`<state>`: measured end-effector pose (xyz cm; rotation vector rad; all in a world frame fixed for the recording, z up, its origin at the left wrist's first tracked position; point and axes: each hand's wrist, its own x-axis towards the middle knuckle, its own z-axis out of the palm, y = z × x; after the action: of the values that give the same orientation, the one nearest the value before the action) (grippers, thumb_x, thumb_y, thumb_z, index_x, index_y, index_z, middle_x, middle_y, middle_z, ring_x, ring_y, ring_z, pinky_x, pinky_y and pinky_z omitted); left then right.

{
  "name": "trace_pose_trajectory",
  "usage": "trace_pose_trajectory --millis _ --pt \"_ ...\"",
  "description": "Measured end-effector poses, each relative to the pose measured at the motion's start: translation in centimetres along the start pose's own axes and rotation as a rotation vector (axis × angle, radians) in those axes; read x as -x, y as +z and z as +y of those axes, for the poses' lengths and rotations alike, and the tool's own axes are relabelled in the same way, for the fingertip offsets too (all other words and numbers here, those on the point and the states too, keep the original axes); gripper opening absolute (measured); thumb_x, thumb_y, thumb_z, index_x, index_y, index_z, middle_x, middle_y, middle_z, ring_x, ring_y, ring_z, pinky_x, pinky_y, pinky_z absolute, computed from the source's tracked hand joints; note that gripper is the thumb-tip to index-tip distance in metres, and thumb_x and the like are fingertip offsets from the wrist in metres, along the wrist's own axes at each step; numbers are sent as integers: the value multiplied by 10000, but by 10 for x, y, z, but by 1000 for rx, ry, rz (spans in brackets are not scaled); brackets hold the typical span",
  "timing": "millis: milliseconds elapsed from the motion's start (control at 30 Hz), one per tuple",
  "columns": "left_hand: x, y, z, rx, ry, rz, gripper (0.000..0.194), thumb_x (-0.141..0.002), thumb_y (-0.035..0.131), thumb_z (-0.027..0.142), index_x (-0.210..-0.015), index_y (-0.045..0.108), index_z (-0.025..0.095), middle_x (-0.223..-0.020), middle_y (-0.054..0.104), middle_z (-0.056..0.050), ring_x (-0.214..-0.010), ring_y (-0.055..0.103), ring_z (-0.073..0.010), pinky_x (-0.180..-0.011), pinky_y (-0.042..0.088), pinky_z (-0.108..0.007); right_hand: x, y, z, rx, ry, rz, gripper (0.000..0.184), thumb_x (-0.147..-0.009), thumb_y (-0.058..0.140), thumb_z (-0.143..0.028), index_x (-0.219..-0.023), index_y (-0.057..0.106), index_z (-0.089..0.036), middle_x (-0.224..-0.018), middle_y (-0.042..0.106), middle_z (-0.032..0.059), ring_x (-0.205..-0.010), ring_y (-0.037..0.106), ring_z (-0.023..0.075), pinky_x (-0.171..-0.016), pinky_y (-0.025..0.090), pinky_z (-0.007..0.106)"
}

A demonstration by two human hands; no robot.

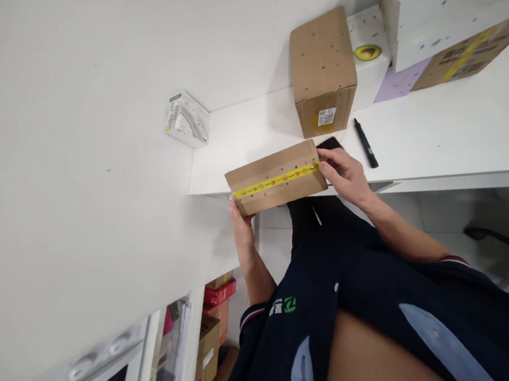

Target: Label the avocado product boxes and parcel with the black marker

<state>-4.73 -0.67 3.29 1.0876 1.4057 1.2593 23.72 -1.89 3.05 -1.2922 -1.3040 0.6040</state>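
A flat brown cardboard box (273, 156) is held level at the desk's front edge. Yellow tape (263, 185) with red printing runs lengthwise along its upper face. My left hand (242, 229) grips the box's near left corner, with some fingers hidden underneath. At the opposite end, my right hand (345, 174) is closed on the right edge, thumb and fingertips by the end of the tape. A dark phone-like object (330, 143) lies just behind the right hand, partly covered. To its right rests a black marker (366, 143).
A taller cardboard box (322, 62) stands against the wall, beside a white box with an avocado picture (370, 58). More boxes (452, 16) are stacked at the far right. A small white box (188, 119) sits in the left corner. Shelves with cartons (205, 347) are lower left.
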Motion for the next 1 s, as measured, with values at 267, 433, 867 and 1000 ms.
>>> trace_pose_trajectory --millis 267,433,867,1000 --pt "6 0 -4 -300 -23 13 715 -894 513 757 -1344 639 215 -1061 699 -112 -795 651 -184 -723 560 -331 7 10 14 86 36 -89 657 -951 536 -626 -1508 500 -279 -1463 615 130 -1263 612 321 -1005 566 539" --pt "3 2 -11 -297 -32 18 752 -878 459 813 -1344 632 248 -1267 675 -135 -1051 689 -260 -856 585 -400 10 15 28 104 125 -126 673 -928 546 -630 -1489 511 -258 -1464 612 144 -1279 604 331 -1041 545 559" --pt "2 -2 -21 -218 4 -151 847 -731 839 565 -1463 504 302 -1341 652 -122 -1261 623 -288 -1123 459 -505 18 11 36 169 161 -194 585 -876 637 -427 -1430 573 -249 -1292 681 147 -1117 661 325 -985 551 587" --pt "9 -4 -3 -305 40 -60 942 -766 823 518 -1576 381 330 -1368 632 -115 -1313 582 -277 -1171 411 -518 13 9 26 138 117 -149 612 -878 645 -488 -1437 568 -253 -1318 674 141 -1158 646 322 -1011 540 574"
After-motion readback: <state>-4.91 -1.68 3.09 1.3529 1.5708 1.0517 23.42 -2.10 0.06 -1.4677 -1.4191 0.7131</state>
